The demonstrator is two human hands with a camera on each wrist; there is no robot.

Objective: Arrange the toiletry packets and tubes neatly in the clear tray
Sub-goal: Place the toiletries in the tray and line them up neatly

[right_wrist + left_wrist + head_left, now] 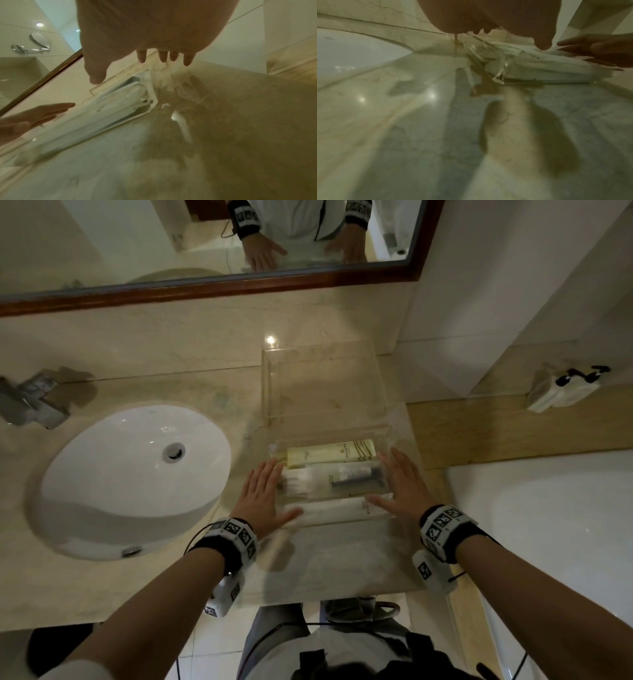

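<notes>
The clear tray (383, 436) sits on the marble counter (212, 364), between the sink (137, 474) on its left and the counter's right edge, where a wooden ledge (496, 426) begins. Its near half holds the toiletries, laid crosswise in rows: a cream tube (332, 457) farthest back, a clear packet (329, 477) with a dark tube inside in the middle, and a white packet (332, 510) along the near wall. The far half shows bare floor, open up to the wall below the mirror (205, 237).

The left hand (262, 496) lies flat with fingers straight beside the tray's left wall; the right hand (400, 487) lies the same way at the right wall. Both are released, grasping nothing. Whether the palms actually touch the walls is hard to tell, as the wrist views are blurred. A strip of bare counter runs between the tray's near wall and the front edge.
</notes>
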